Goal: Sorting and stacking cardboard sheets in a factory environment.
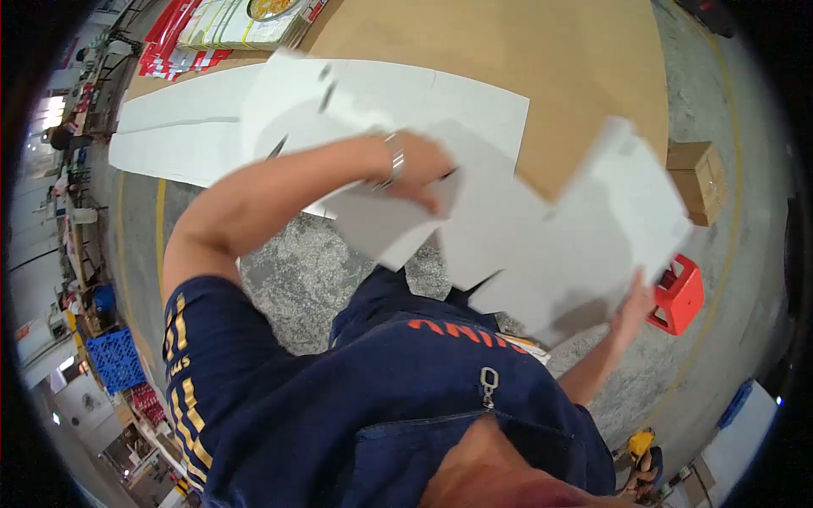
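Observation:
A white cardboard sheet [563, 241] with cut slots and notched edges is raised and tilted in front of my body, partly blurred. My right hand [631, 309] grips its lower right edge, fingers mostly behind the board. Across the middle, my left hand [419, 173], with a metal watch at the wrist, curls its fingers on the board; motion smears the fingertips. Beneath lies a long white board [182, 114] on the brown tabletop [593, 59].
At the far left of the table are strapped flat white bundles [237, 25], red-and-white packaging [174, 38] and a round bowl [271, 7]. A brown carton [699, 182] and a red stool [680, 296] stand on the floor to the right. A blue crate [117, 360] is at the left.

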Tool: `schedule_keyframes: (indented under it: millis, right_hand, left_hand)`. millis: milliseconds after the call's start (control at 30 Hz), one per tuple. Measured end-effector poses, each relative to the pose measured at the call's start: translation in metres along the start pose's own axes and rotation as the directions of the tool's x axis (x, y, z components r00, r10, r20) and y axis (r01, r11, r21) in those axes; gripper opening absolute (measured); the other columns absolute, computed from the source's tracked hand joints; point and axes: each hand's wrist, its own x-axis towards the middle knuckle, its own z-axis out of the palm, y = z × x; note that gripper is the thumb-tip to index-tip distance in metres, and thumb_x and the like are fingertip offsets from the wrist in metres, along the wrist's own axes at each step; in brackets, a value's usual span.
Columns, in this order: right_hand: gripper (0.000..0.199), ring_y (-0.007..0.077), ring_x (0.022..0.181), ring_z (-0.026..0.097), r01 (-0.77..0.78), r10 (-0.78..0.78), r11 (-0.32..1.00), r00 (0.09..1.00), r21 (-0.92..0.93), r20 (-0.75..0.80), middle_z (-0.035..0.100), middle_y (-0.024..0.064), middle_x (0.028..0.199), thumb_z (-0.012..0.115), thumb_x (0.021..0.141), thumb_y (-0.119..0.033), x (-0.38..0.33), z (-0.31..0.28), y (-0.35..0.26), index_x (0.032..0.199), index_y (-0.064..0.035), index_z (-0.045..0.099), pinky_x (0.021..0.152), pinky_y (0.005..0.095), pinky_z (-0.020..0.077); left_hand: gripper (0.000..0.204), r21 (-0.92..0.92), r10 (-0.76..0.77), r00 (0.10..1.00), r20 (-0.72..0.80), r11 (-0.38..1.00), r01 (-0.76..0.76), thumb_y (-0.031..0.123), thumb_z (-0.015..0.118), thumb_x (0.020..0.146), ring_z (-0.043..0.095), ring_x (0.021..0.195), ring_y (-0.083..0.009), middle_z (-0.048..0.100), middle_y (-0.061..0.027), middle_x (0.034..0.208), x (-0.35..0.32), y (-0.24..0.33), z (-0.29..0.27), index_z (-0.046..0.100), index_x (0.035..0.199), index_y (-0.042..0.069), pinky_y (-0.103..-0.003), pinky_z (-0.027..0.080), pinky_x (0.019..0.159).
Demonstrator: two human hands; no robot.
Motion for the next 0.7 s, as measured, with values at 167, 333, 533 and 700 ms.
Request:
schedule_keyframes:
  millis: [167,333,533,700]
  right_hand:
    - [0.041,0.0169,0.094,0.055,-0.102,0.114,0.993,0.955,-0.059,0.275,0.061,0.0108,0.106,0.066,0.085,-0.024,-0.067,0.116,-0.009,0.11,0.0064,0.058,0.084,0.0321,0.0443]
    - [0.039,0.0164,0.09,0.056,-0.077,0.092,0.995,0.954,-0.065,0.285,0.062,0.0109,0.103,0.066,0.084,-0.025,-0.094,0.191,-0.036,0.106,0.0063,0.06,0.08,0.0307,0.045]
    - [0.036,0.0149,0.079,0.058,-0.053,0.088,0.99,0.957,-0.131,0.276,0.066,0.0091,0.09,0.068,0.083,-0.026,-0.086,0.23,-0.074,0.097,0.0059,0.064,0.072,0.0298,0.0468]
    - [0.039,0.0157,0.08,0.059,0.167,-0.077,0.947,0.947,-0.273,0.313,0.066,0.0125,0.092,0.068,0.083,-0.026,-0.043,0.233,-0.046,0.102,0.0074,0.062,0.072,0.0305,0.0475]
  left_hand:
    - [0.052,-0.109,-0.068,0.998,-0.001,0.992,0.067,0.051,0.066,0.073,0.063,0.082,-0.0345,0.065,-0.0186,0.084,-0.07,-0.075,0.093,0.064,0.09,0.002,-0.042,0.049,0.072]
    - [0.06,-0.205,-0.284,0.959,-0.017,0.94,0.274,0.057,0.062,0.075,0.063,0.088,-0.032,0.066,-0.0171,0.088,-0.113,-0.13,0.111,0.064,0.095,0.0,-0.039,0.049,0.077]
    - [0.061,-0.226,-0.336,0.932,-0.133,0.926,0.302,0.059,0.062,0.073,0.063,0.089,-0.0316,0.066,-0.0167,0.09,-0.133,-0.165,0.123,0.065,0.095,0.002,-0.04,0.049,0.077]
    - [0.057,-0.278,-0.231,0.931,-0.282,0.949,0.151,0.058,0.063,0.071,0.063,0.092,-0.03,0.067,-0.0133,0.095,-0.069,-0.198,0.159,0.066,0.095,0.007,-0.04,0.049,0.078]
